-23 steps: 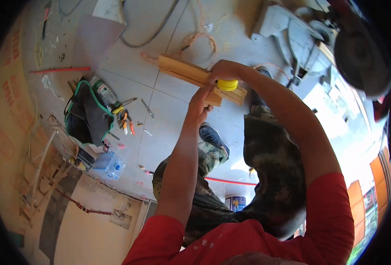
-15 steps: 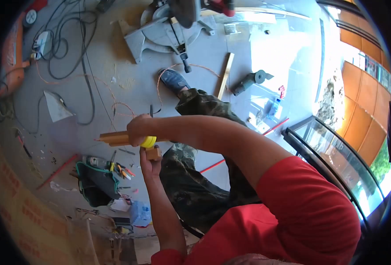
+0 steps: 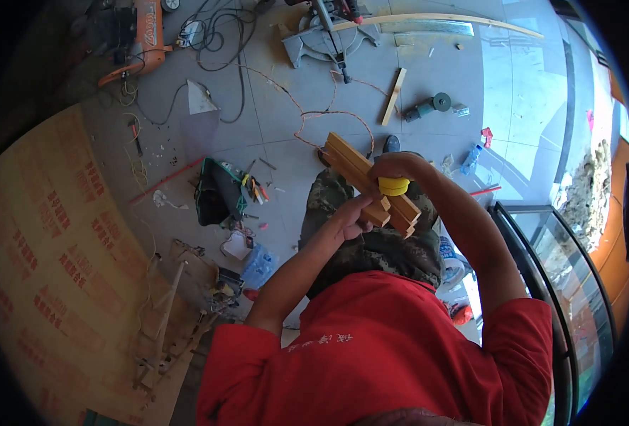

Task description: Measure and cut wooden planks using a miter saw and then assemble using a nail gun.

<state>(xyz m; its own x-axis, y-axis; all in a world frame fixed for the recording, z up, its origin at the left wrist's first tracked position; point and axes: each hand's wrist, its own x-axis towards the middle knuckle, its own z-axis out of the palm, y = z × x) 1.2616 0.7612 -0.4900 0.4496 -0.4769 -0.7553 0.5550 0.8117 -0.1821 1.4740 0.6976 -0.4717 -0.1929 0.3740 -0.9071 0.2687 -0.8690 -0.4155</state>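
My right hand (image 3: 392, 166) is closed around a round yellow object (image 3: 393, 187), perhaps a tape, against several long wooden strips (image 3: 345, 156) held at a slant over my camouflage trouser legs. My left hand (image 3: 350, 217) grips the wood from below left, beside a shorter piece (image 3: 377, 215) whose end lies under the yellow object. The fingertips of my right hand are largely hidden behind the wood and the yellow object.
A mitre saw (image 3: 307, 50), orange machine (image 3: 148, 32), angle grinder (image 3: 421, 108) and loose wooden stick (image 3: 394, 96) lie ahead among cables. A dark tool bag (image 3: 211, 195) with scattered tools is at left, beside a brown board (image 3: 52, 234). A glass railing (image 3: 563, 255) runs at right.
The view has swung to look more steeply down along my body. My hands and the wood now appear over my legs, the wood angled downward to the right; both hands keep their hold.
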